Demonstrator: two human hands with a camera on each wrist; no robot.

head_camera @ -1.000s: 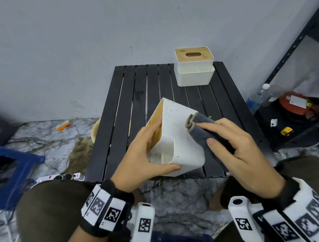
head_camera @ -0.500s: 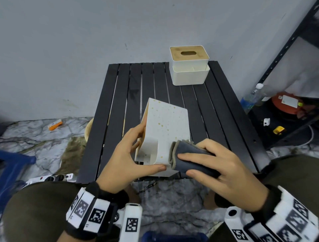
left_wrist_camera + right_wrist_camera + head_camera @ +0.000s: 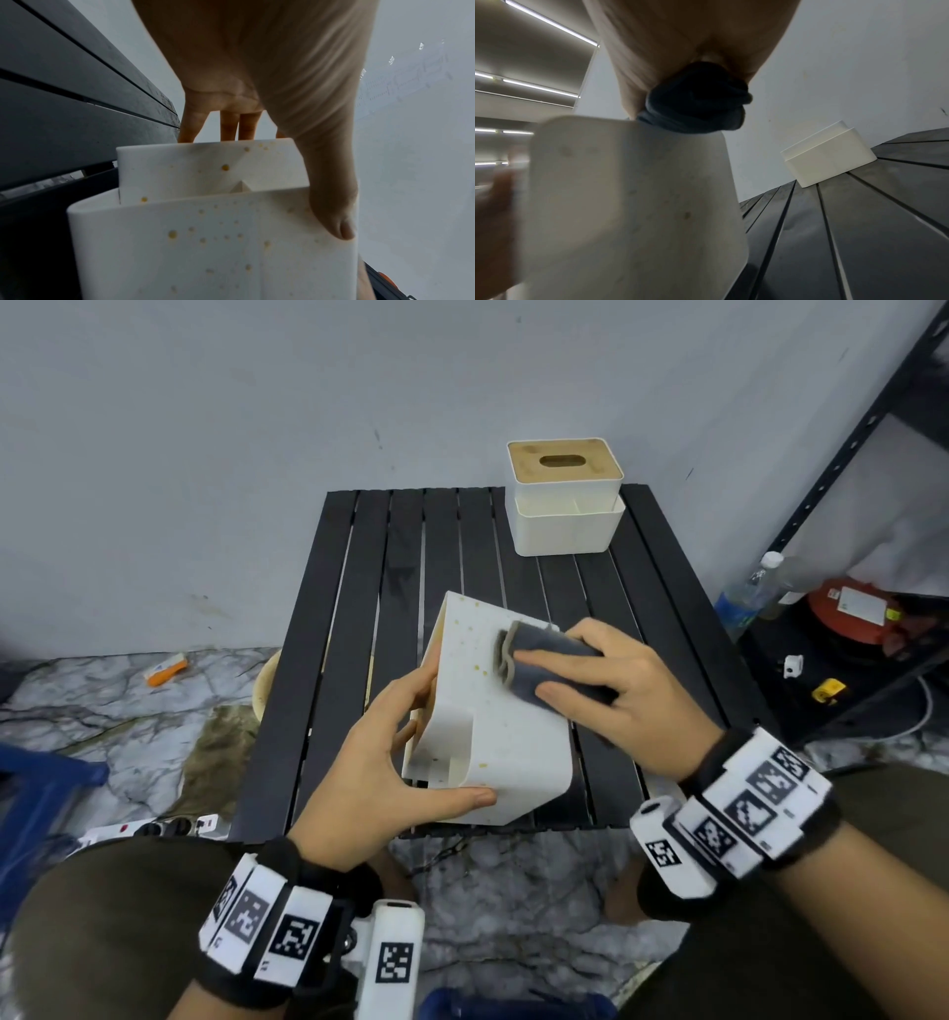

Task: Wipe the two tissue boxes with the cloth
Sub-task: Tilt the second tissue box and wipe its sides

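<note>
A white tissue box speckled with yellow spots lies tipped on its side over the near part of the black slatted table. My left hand grips it, thumb on the near face and fingers over the far edge. A folded dark grey cloth is held by my right hand, which presses it on the far end of the box's upward face. Seen from the right wrist, the cloth is bunched under the palm against the box. The second box, white with a wooden lid, stands upright at the table's back right.
A grey wall stands close behind the table. To the right is a black metal rack with a water bottle and a red object beside it. A power strip and a blue stool are on the floor at left.
My right hand slid the cloth down the box's face toward me, then back up to its far end. The left hand kept its grip, with the box tilted slightly differently.
</note>
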